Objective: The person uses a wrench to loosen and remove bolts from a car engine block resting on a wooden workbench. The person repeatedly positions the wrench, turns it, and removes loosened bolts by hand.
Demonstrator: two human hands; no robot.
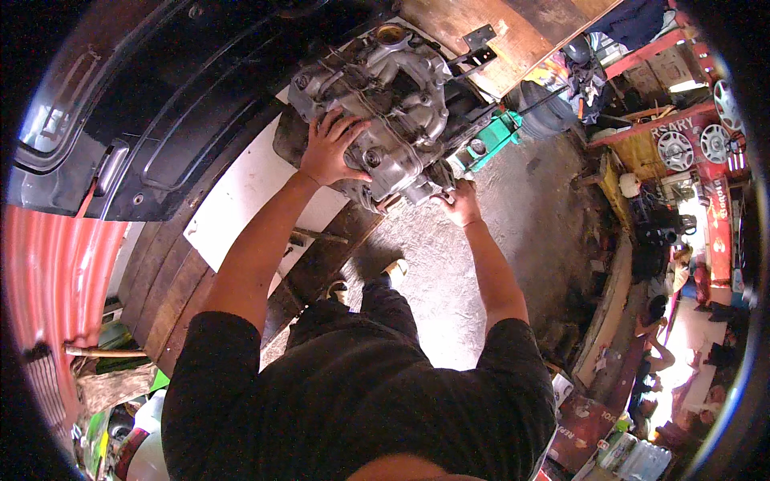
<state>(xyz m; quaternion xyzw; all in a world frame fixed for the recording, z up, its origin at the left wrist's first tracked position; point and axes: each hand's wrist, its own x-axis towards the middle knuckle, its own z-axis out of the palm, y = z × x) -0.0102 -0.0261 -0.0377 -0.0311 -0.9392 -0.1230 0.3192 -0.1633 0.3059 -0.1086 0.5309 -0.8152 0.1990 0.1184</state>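
Observation:
A grey metal engine [393, 112], with ribbed castings and a round opening at its far end, sits in front of me. My left hand [333, 148] lies on the engine's left side, its fingers and thumb spread against the metal. At the near right corner of the engine is my right hand [461, 204], its fingers curled in close to the metal; what they pinch there, if anything, is too small to make out. Just beyond that hand stands a teal metal fixture [493, 143], touching or close to the engine's right side.
A white panel [241, 204] lies over wooden planks [164, 297] at the left, beside a dark vehicle body panel [192, 104]. A wooden board [513, 32] is at the far side, with a tire [545, 108] near it. Wheel covers [675, 151] hang at the right. Concrete floor [529, 216] shows below.

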